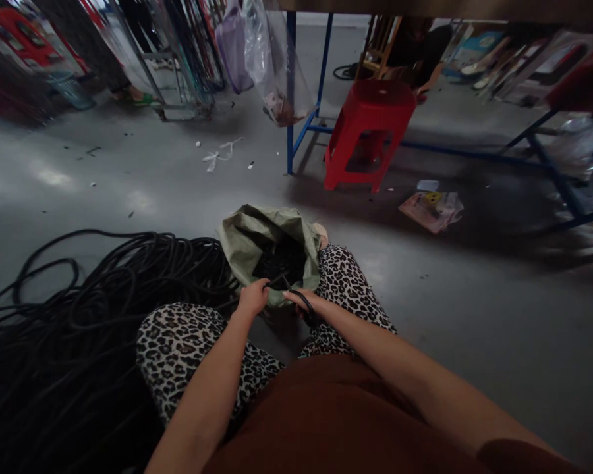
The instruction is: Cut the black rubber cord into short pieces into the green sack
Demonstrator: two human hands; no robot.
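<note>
Between the knees stands an open green woven sack (242,240) with dark pieces (284,260) inside. My left hand (254,297) is closed on a black cord (273,282) at the sack's near rim. My right hand (302,304) grips black-handled scissors (304,299), their blades pointing at the cord over the sack opening. A large heap of black cord (99,303) lies on the floor to the left, beside the sack and the left knee.
A red plastic stool (375,108) stands ahead under a table with blue legs (290,92). Plastic bags hang by that table. A printed plastic packet (432,209) lies on the floor to the right. Another person's leg (96,49) shows at upper left near a metal rack (151,66).
</note>
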